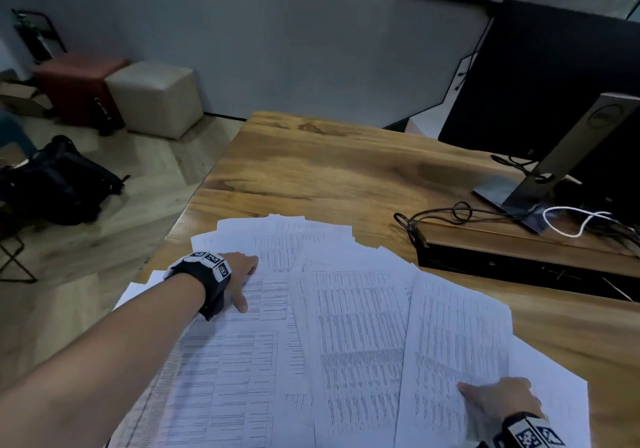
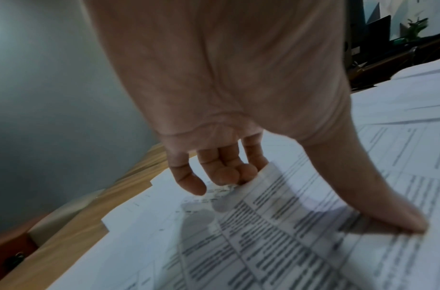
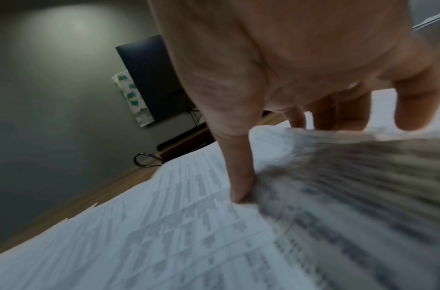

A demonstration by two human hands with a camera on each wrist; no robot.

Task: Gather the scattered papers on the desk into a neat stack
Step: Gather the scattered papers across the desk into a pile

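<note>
- I see the papers (image 1: 346, 326) fanned out in an overlapping spread across the near part of the wooden desk (image 1: 329, 170), all printed with dense tables, and not squared into a stack.
- My left hand (image 1: 240, 276) sits on the far-left part of the spread, with a black wrist band (image 1: 207, 274) bearing printed markers behind it.
- From the left wrist view, the thumb (image 2: 378, 198) presses down on top of a sheet while the fingers (image 2: 226, 168) curl, their tips tucked behind the raised edge of that sheet; it looks like a pinch on the paper's edge.
- My right hand (image 1: 498, 402) rests at the near-right of the spread, on the sheet lying furthest right.
- In the right wrist view, the right hand's thumb (image 3: 238, 172) presses onto the top of a lifted, bowed sheet and the other fingers (image 3: 412, 102) bend down behind its edge, so it too has hold of paper; the view is blurred.
- To the right, well apart from both hands, a monitor (image 1: 554, 83) stands on its stand (image 1: 540, 177) on a low wooden riser (image 1: 519, 239), with dark cables (image 1: 460, 212) and a white cable (image 1: 571, 219) looped just beside it.
- On the floor to the left are a beige cube seat (image 1: 156, 97), a red cube seat (image 1: 76, 83) and a black bag (image 1: 55, 180).
</note>
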